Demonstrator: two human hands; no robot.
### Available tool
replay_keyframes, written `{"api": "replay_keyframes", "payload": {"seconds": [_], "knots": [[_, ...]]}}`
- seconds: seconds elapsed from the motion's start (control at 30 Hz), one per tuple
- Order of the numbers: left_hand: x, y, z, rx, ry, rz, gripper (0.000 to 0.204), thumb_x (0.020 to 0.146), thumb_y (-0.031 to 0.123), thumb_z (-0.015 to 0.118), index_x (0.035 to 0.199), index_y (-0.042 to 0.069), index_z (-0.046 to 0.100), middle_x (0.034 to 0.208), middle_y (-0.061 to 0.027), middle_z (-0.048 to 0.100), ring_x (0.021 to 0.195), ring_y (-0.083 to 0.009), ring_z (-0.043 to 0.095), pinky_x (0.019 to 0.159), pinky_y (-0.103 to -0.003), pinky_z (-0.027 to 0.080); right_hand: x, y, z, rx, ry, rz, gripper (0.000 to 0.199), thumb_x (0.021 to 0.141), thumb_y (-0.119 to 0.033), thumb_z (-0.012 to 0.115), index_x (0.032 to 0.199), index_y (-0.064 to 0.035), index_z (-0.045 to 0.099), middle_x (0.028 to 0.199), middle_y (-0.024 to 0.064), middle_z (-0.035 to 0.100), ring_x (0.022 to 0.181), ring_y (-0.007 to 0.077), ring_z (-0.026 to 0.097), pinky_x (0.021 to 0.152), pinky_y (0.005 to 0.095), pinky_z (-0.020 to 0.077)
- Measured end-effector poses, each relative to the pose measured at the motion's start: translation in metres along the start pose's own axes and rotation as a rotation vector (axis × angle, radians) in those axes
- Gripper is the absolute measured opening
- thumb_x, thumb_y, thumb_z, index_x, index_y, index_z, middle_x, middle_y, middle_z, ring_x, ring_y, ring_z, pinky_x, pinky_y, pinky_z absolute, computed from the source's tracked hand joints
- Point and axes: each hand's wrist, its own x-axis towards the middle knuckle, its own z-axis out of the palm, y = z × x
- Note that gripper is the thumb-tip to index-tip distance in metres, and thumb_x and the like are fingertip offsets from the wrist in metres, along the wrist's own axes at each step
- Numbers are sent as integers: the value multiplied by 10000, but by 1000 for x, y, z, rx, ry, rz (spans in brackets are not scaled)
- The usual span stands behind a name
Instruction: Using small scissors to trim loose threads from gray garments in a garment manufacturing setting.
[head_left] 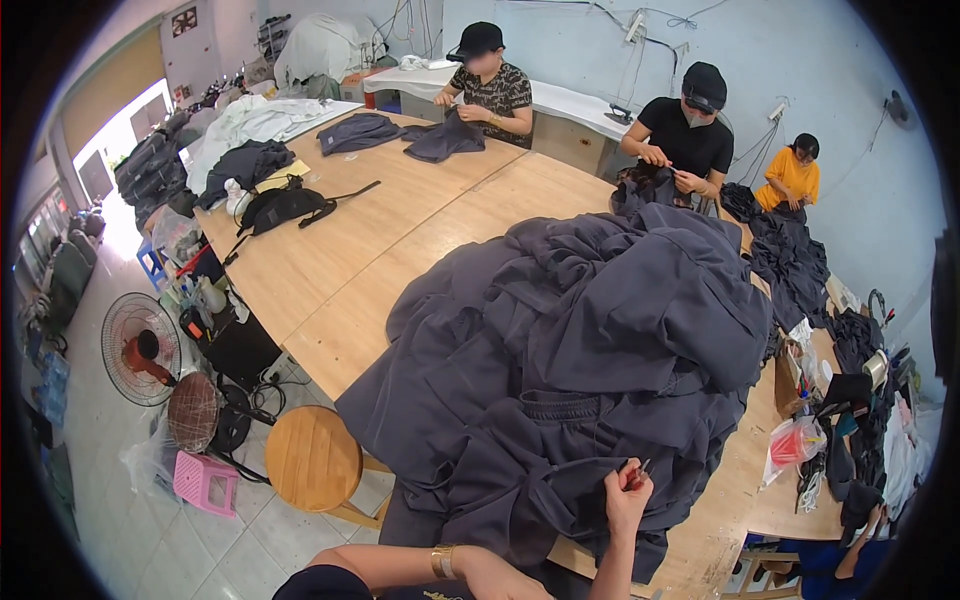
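A large heap of dark grey garments [640, 310] covers the near part of the wooden table, and a gathered elastic waistband [560, 408] shows on its near side. My right hand [626, 498] is closed around a small red-handled tool with a pointed metal tip [635, 479]; its exact kind is too small to make out. That hand is at the heap's near edge, against the cloth. My left hand [500, 577], below a gold-coloured bracelet on the wrist, lies at the lower edge beside the hanging cloth. Its fingers are hidden.
Across the wooden table [440, 215], two people in black caps [481, 40] handle dark cloth; a person in yellow [795, 180] works farther right. A black bag [280, 207] lies on the left. A round stool [313, 458], pink stool [205, 482] and fan [142, 348] stand left of the table.
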Motion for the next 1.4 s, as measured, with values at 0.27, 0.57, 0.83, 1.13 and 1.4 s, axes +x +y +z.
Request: {"api": "replay_keyframes", "payload": {"seconds": [0.27, 0.57, 0.83, 1.13, 1.4], "knots": [[-5, 27, -7, 17, 150, -148, 716, 903, 501, 483, 1419, 29, 328, 1174, -221, 591, 1026, -340, 598, 841, -390, 455, 0, 2, 0, -5, 4, 0, 296, 738, 53, 570, 647, -71, 317, 640, -42, 308, 578, 46, 298, 540, 211, 243], [-2, 31, 4, 172, 283, -242, 510, 957, 308, 462, 1376, 24, 397, 1053, -191, 635, 930, -293, 618, 769, -347, 463, -1, 2, -1, -3, 9, -10, 296, 742, 43, 573, 647, -78, 320, 630, -46, 304, 571, 45, 295, 535, 214, 240], [7, 20, 3, 82, 140, -327, 547, 968, 364, 433, 1366, -8, 390, 1161, -206, 600, 1031, -298, 593, 843, -357, 454, 0, 0, 0, -3, -6, -7, 291, 745, 53, 572, 658, -80, 328, 625, -56, 299, 568, 37, 291, 532, 212, 241], [8, 21, 5, 102, 144, -356, 577, 960, 398, 439, 1362, -13, 395, 1190, -204, 590, 1088, -301, 575, 883, -353, 444, 0, 0, 0, 4, -16, -8, 283, 746, 59, 571, 660, -73, 335, 625, -54, 304, 574, 45, 296, 538, 214, 247], [11, 27, 1, 131, 139, -409, 603, 951, 425, 434, 1352, -23, 404, 1208, -214, 578, 1102, -318, 566, 895, -368, 441, 1, 1, -3, 0, -25, -11, 285, 744, 60, 568, 651, -71, 332, 621, -53, 307, 575, 45, 292, 537, 218, 240]]}}
